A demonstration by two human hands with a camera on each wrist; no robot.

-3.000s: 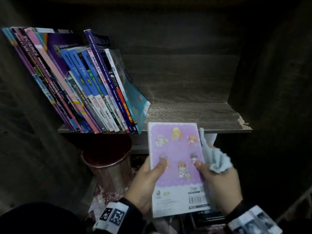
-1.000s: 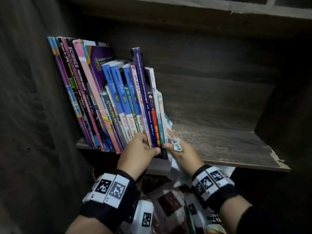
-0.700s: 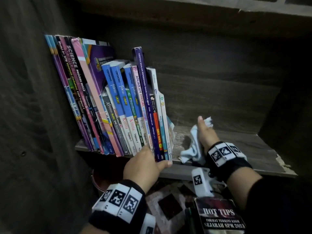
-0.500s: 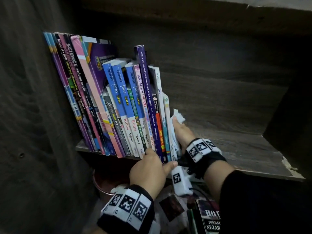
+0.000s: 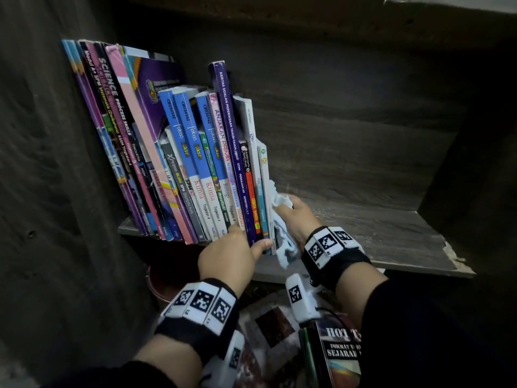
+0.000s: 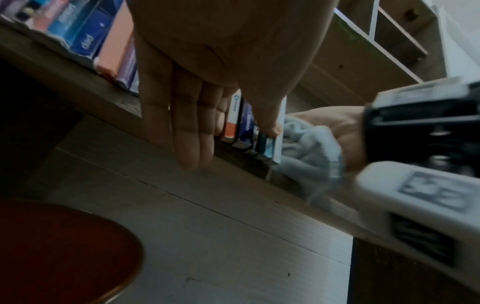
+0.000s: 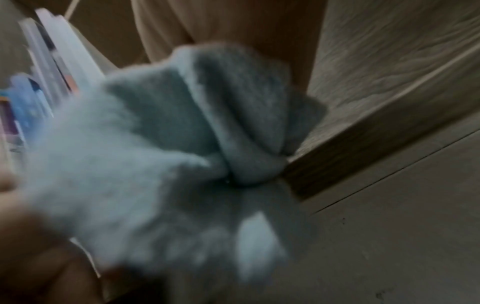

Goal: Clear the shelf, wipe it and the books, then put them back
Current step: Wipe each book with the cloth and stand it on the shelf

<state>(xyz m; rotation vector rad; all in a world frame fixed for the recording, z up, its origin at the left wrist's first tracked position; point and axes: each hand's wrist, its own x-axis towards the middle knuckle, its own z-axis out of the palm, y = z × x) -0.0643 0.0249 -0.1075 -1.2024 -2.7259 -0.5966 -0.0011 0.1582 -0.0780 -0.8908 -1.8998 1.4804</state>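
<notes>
I take this for a home study corner: a dark wood-grain shelf [image 5: 377, 233], chipped at its front right corner, carries a leaning row of school workbooks [image 5: 195, 163] at its left end, their spines reading "Fokus", "Kimia", "Science Process Skills" and "Kertas Soalan Peperiksaan". Below the front edge of the shelf I see more books lying loose, one titled "Hot Tips" [image 5: 340, 351], beside a round red-brown container [image 6: 52, 253]. From the left wrist view I see pale open cubby shelving [image 6: 376, 37] higher up.
</notes>
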